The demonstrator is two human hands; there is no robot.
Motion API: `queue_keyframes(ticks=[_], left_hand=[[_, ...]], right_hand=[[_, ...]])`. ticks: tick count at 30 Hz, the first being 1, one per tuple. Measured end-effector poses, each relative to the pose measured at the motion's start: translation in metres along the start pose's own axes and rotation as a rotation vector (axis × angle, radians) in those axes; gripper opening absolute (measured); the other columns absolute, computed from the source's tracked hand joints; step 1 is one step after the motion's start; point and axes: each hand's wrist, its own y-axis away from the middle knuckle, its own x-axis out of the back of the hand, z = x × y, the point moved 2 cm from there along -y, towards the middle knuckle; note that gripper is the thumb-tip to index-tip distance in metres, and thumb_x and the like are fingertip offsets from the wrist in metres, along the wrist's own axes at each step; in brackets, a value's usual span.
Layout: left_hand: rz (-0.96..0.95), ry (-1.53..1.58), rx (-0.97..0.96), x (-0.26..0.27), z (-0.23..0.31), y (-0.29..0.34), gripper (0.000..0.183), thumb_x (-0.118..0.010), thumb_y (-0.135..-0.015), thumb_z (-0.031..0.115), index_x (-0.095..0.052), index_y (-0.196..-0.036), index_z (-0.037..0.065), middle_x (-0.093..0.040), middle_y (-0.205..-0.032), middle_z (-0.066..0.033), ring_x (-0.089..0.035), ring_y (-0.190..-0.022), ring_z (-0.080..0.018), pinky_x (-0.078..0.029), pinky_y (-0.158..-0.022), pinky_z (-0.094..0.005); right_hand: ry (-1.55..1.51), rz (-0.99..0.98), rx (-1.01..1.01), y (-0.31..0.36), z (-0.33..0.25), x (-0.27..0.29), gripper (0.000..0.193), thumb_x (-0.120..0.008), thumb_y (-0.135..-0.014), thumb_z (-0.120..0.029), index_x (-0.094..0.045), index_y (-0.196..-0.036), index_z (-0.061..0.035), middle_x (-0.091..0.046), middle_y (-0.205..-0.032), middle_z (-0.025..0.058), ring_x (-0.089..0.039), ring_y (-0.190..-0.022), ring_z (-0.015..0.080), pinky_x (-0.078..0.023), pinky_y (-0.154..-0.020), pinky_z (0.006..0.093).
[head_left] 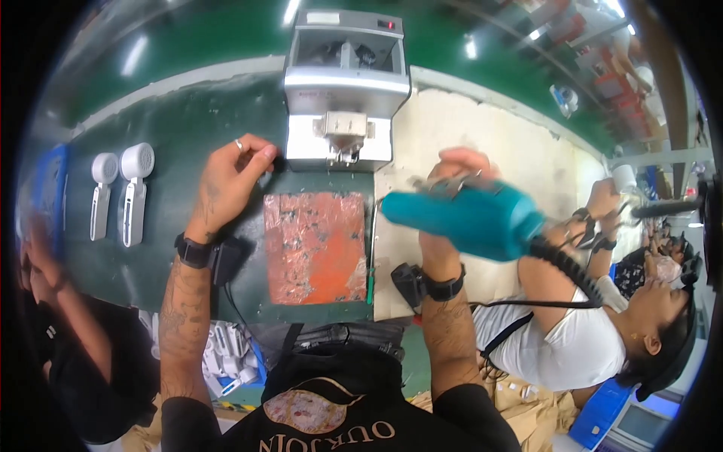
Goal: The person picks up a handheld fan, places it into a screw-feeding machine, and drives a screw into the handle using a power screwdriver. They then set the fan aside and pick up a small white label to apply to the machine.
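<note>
My right hand (459,167) grips a teal electric screwdriver (459,220) with a black coiled cord (570,270). The tool lies across the front of that hand and hides some of its fingers. My left hand (232,181), with a ring on one finger, is closed, thumb against the fingers, beside the lower left corner of a grey screw feeder (346,83). Whatever those fingers may hold is too small to make out. Between my arms lies a worn orange mat (320,252), with neither hand on it.
Two white handles with round perforated heads (137,162) rest on the green tabletop (188,113) at left. A slim green tool (370,286) lies by the mat's right edge. More white parts (226,350) fill a bin below. People work close on both sides.
</note>
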Motion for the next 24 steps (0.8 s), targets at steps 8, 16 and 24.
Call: queue_keyframes(ticks=[8, 16, 24], left_hand=[[0.020, -0.007, 0.028, 0.005, 0.003, 0.009, 0.020, -0.069, -0.105, 0.019, -0.075, -0.104, 0.000, -0.070, -0.085, -0.0010, -0.061, -0.079, -0.0081, -0.050, -0.074, -0.0270], [-0.005, -0.020, -0.009, 0.006, 0.009, 0.007, 0.022, -0.069, -0.105, 0.021, -0.075, -0.104, 0.000, -0.070, -0.081, -0.0020, -0.060, -0.076, -0.0079, -0.049, -0.070, -0.0273], [-0.006, -0.019, -0.004, 0.004, 0.008, 0.006, 0.022, -0.068, -0.105, 0.020, -0.075, -0.103, -0.001, -0.073, -0.083, -0.0031, -0.064, -0.077, -0.0089, -0.051, -0.073, -0.0273]], right_hand=[[0.114, -0.098, 0.400, 0.014, -0.033, -0.048, 0.083, -0.059, -0.095, -0.075, -0.056, -0.129, 0.0002, -0.064, -0.104, 0.0182, -0.063, -0.095, 0.0273, -0.049, -0.087, 0.0372], [0.066, -0.371, 0.232, 0.021, -0.020, -0.034, 0.080, -0.074, -0.095, -0.062, -0.049, -0.141, -0.0022, -0.068, -0.107, 0.0196, -0.068, -0.097, 0.0264, -0.056, -0.081, 0.0388], [0.108, -0.311, 0.157, 0.031, -0.010, -0.030, 0.076, -0.076, -0.091, -0.063, -0.063, -0.130, 0.0011, -0.068, -0.107, 0.0144, -0.069, -0.094, 0.0253, -0.057, -0.082, 0.0379]])
